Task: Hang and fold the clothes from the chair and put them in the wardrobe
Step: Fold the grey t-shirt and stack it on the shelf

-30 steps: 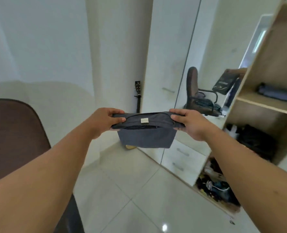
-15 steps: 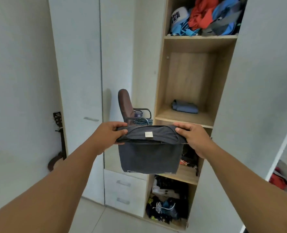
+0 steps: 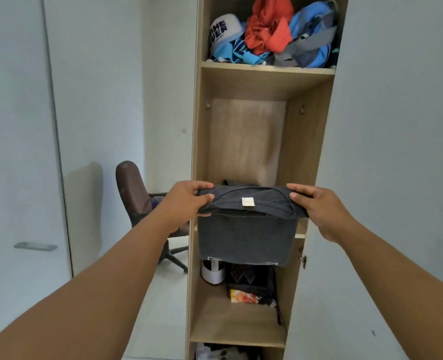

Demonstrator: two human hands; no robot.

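Both hands have a grip on a folded dark grey shirt (image 3: 246, 229): left hand (image 3: 186, 201) pinches its left top edge, right hand (image 3: 319, 207) pinches the right, fingers curled over the fold. The shirt is held up right in front of the wardrobe (image 3: 306, 152), at its middle shelf. The shelf above holds a messy clothes pile (image 3: 272, 35). A brown chair (image 3: 132, 190) stands to the left.
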